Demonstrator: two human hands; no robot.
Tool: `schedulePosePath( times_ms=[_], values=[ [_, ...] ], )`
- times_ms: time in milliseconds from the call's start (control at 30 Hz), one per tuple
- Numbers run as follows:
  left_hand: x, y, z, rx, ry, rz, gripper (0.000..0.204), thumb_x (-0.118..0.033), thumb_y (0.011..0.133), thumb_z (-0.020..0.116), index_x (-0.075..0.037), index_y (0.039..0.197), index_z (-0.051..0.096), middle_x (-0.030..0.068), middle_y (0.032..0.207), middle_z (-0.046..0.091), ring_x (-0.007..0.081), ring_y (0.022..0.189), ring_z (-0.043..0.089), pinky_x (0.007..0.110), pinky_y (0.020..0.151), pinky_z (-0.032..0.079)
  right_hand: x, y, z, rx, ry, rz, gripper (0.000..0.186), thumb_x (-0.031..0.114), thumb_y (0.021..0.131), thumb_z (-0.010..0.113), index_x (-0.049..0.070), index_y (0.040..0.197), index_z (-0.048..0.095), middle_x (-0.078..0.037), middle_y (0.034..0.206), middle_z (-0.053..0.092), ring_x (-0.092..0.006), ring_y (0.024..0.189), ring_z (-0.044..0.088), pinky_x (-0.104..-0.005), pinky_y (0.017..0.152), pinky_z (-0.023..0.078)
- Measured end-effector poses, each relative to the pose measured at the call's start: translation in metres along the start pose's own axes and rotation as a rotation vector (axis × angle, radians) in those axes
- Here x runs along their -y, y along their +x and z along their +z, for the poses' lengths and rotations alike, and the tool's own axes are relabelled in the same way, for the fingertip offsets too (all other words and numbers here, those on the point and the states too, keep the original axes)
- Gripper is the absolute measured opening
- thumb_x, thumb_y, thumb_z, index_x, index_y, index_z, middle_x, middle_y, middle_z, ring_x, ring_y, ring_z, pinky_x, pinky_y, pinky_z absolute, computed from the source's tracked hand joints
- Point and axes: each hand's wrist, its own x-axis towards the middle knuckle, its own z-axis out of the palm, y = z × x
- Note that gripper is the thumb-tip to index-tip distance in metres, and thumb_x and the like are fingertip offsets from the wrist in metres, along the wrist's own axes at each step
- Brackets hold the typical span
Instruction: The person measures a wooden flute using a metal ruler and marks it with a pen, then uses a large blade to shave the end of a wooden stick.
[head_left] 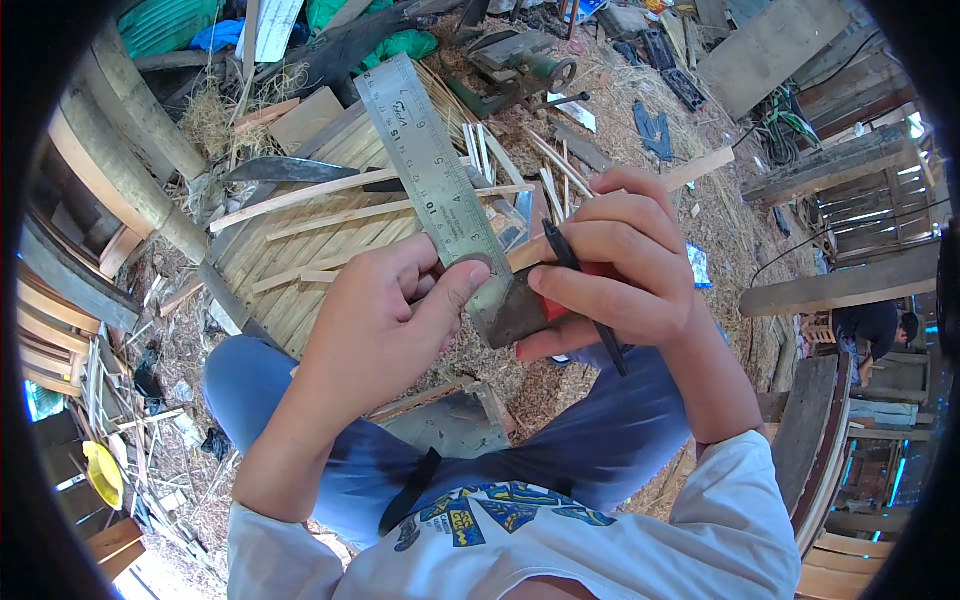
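Note:
My left hand (pixel 385 315) grips the lower end of a metal try square, its thumb pressed on the steel ruler blade (pixel 425 160), which slants up and to the left. My right hand (pixel 620 265) holds the square's red-and-dark stock (pixel 520 310) together with a thin wooden strip (pixel 690 170), and a black pen (pixel 585 300) lies between its fingers. Both hands meet above my blue-trousered knees (pixel 600 440).
A pile of split bamboo slats (pixel 320 240) lies ahead on a shaving-covered floor, with a large dark knife (pixel 290 170) on it. A green bench vise (pixel 520 65) stands further back. Planks and beams lie at the right, logs at the left. Another person (pixel 880 325) sits at far right.

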Motion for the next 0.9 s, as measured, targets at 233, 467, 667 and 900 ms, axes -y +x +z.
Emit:
schedulePosePath(
  times_ms=[233,467,667,900],
  values=[
    [0.004,0.0,0.001,0.007,-0.022,0.016,0.02,-0.019,0.11,0.066,0.001,0.111,0.07,-0.0034,0.078,0.062,0.0034,0.064,0.054,0.022,0.058,0.043,0.001,0.005,-0.007,0.072,-0.099,0.03,0.051,0.053,0.068,0.085,0.016,0.102,0.076,-0.004,0.103,0.07,-0.0249,0.101,0.07,-0.0478,0.096,0.054],
    [0.007,0.003,0.001,-0.008,-0.004,0.027,0.019,-0.017,0.11,0.065,0.002,0.108,0.069,-0.0036,0.077,0.06,0.0042,0.064,0.052,0.024,0.057,0.039,0.002,0.005,-0.009,0.118,-0.107,0.075,0.053,0.053,0.067,0.086,0.015,0.102,0.076,-0.004,0.105,0.07,-0.0245,0.101,0.072,-0.047,0.097,0.054],
    [0.016,0.006,0.0,-0.035,0.019,0.022,0.029,-0.022,0.107,0.069,0.001,0.09,0.066,-0.0021,0.068,0.06,0.0035,0.06,0.05,0.027,0.052,0.038,0.0,0.001,-0.006,0.108,-0.067,0.086,0.055,0.054,0.067,0.087,0.015,0.104,0.075,-0.004,0.104,0.069,-0.0239,0.099,0.072,-0.0455,0.095,0.054],
    [0.022,0.012,0.001,-0.038,-0.026,0.015,0.031,-0.023,0.107,0.069,0.001,0.088,0.066,-0.0031,0.064,0.058,0.0034,0.058,0.049,0.027,0.051,0.036,-0.002,0.001,-0.008,0.133,-0.001,0.114,0.062,0.054,0.068,0.087,0.014,0.114,0.075,-0.005,0.106,0.069,-0.0267,0.099,0.07,-0.0474,0.096,0.053]
  ],
)
